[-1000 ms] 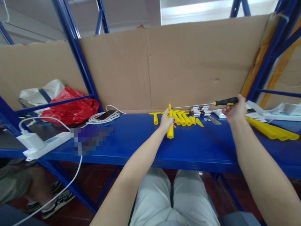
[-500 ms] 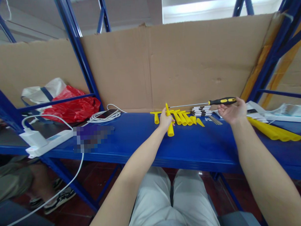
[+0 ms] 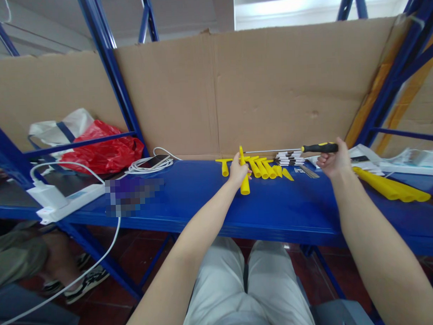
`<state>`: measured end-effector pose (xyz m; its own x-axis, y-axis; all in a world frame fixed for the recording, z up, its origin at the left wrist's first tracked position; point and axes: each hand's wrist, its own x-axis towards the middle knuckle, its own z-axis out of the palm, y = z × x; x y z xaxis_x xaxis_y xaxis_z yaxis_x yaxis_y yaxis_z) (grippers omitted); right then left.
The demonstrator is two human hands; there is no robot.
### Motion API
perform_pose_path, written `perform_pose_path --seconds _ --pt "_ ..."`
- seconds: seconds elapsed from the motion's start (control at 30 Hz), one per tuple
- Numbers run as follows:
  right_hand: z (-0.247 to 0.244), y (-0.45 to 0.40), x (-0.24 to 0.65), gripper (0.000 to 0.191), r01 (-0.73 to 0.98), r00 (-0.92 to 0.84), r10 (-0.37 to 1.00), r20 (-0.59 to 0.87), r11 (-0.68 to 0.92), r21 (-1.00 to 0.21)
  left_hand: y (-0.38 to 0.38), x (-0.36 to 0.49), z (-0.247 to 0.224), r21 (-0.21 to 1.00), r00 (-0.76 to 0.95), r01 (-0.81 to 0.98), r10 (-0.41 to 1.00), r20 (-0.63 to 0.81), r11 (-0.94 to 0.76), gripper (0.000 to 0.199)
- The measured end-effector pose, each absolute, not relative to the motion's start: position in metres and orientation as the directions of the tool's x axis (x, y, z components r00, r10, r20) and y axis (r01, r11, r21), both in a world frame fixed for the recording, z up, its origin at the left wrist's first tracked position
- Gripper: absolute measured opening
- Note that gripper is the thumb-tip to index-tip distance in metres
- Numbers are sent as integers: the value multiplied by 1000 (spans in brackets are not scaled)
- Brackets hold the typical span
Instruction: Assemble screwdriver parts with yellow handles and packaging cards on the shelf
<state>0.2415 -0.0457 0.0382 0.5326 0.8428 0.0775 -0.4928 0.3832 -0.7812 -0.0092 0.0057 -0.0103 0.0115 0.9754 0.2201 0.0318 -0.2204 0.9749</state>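
My left hand (image 3: 238, 170) is closed around a yellow T-shaped plastic handle (image 3: 244, 184), holding it above the blue shelf with its tube end toward me. In my right hand (image 3: 334, 159) is a screwdriver (image 3: 320, 148) with a black and yellow grip, gripped at its butt end. Its long thin shaft lies level and points left, the tip meeting the head of the yellow handle; the exact contact is too small to tell. Behind, several more yellow T-shaped handles (image 3: 262, 170) lie in a row, with small yellow wedge-shaped pieces (image 3: 287, 174) beside them.
Packs of black-and-white pieces (image 3: 290, 158) and thin metal strips (image 3: 309, 172) lie near the cardboard wall (image 3: 270, 84). Yellow cone-shaped tubes (image 3: 391, 187) are at right. Leftward are a phone (image 3: 155, 162), coiled white cable, a power strip (image 3: 76, 204) and a red bag (image 3: 105, 147). Another person's leg shows at lower left.
The fingers of my right hand have curled in more around the screwdriver's grip, which has turned. My left hand keeps its hold on the yellow handle. The view has tilted slightly.
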Motion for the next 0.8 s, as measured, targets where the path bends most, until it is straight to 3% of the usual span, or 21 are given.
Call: perform_pose_path --seconds 0.2,0.53,0.8 --pt "44 -54 235 60 -503 546 837 32 358 -787 4 -9 -9 976 0 46 977 214 -214 74" --pt "45 -55 234 40 -634 525 844 108 473 -612 2 -9 -7 978 11 38 978 207 -207 74" --pt "45 -53 232 44 -475 590 800 110 454 -753 3 -9 -9 978 6 51 979 204 -204 76"
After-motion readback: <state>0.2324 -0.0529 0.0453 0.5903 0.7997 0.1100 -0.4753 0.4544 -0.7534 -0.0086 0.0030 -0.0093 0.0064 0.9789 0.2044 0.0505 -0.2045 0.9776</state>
